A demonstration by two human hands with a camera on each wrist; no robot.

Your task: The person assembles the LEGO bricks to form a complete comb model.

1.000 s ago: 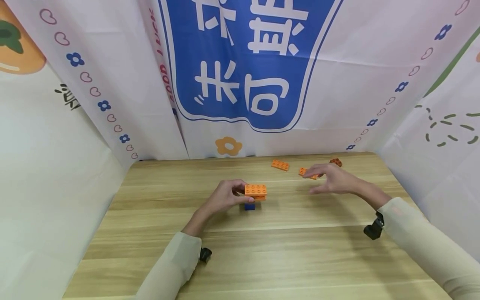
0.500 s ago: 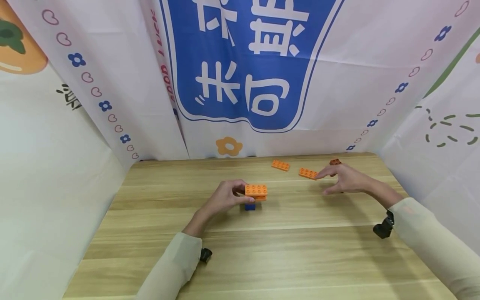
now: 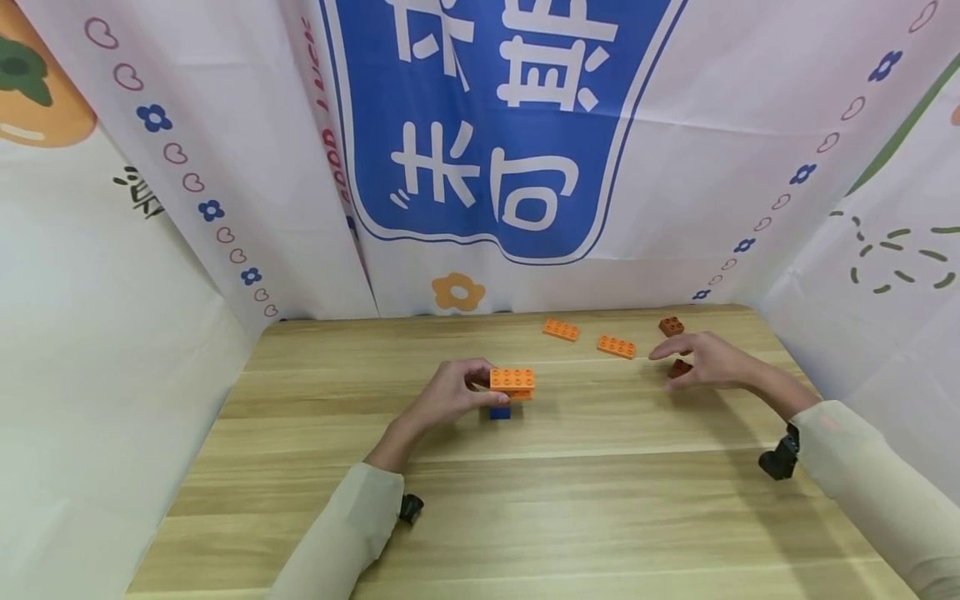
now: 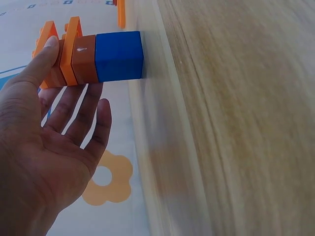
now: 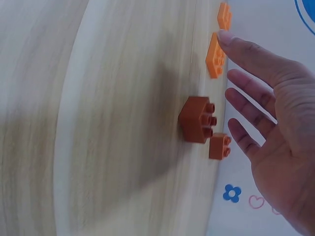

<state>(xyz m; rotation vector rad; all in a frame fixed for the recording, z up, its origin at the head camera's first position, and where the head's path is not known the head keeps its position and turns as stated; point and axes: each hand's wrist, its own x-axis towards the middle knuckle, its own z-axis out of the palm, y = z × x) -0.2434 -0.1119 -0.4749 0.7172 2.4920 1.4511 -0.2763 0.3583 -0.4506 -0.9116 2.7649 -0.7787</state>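
Note:
My left hand (image 3: 448, 393) grips a short tower of toy bricks, thumb on one side and fingers on the other. In the left wrist view the tower has a blue block (image 4: 119, 56) at its base, then a brown brick (image 4: 84, 59), an orange plate (image 4: 72, 54), another brown brick and an orange plate on top. The right hand (image 3: 708, 360) hovers with spread fingers over a reddish-brown brick (image 5: 196, 119), which lies studs up on the table, partly hidden by that hand in the head view. Nothing is between its fingers.
A second brown brick (image 3: 671, 326) lies farther back on the right. Two orange plates, a nearer one (image 3: 617, 347) and a farther one (image 3: 561, 329), rest left of it. Printed cloth (image 3: 675, 208) hangs along the back of the wooden table (image 3: 510, 517) and both sides.
My right hand has moved rightward, from over the nearer orange plate to the nearer brown brick, uncovering the plate and the far brown brick. The left hand and tower have stayed in place.

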